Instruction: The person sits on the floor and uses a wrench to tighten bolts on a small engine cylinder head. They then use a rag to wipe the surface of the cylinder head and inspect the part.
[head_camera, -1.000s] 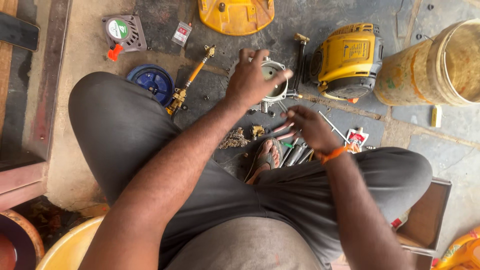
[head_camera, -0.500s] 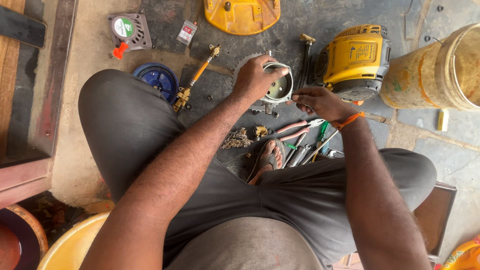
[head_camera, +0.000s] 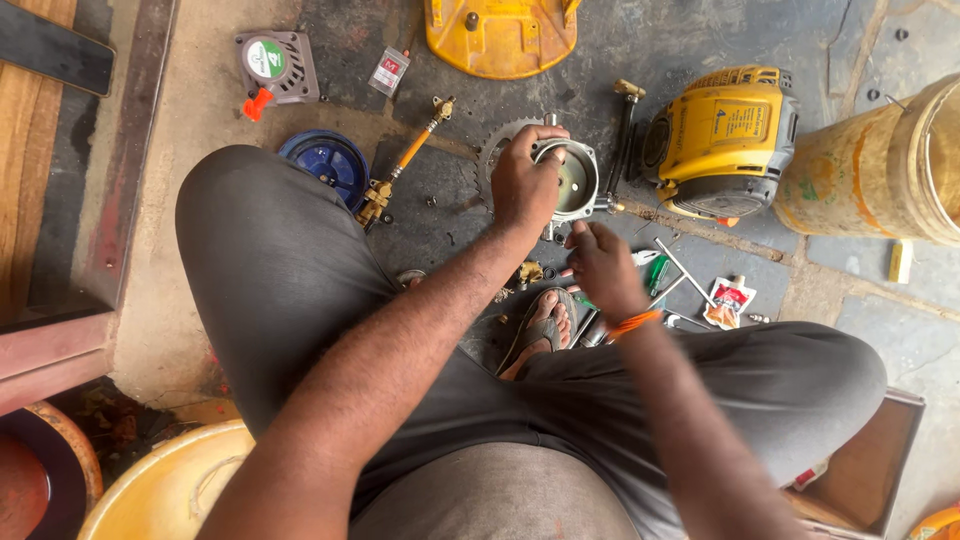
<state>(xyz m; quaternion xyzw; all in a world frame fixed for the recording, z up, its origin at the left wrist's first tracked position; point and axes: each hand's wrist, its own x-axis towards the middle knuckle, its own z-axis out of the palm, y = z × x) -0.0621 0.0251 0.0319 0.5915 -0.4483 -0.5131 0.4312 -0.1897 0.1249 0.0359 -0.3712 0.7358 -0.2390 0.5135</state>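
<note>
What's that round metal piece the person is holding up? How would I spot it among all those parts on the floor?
Start at the big yellow engine unit on the stone floor, then look just left of it. There the left hand holds a round silvery metal housing, open like a shallow cup. Unlike the flat toothed disc beside it, it is hollow and lifted off the floor.

Round metal housing (head_camera: 572, 180): grey cast part with a wide circular opening facing up toward the camera, dull pale interior visible. Rim looks thick and smooth; small lugs or studs project at the top and right edges. Held above the dark stone floor, roughly level, slightly tilted. Its left side is covered by gripping fingers. A toothed metal disc (head_camera: 492, 158) shows just behind its left edge.
</note>
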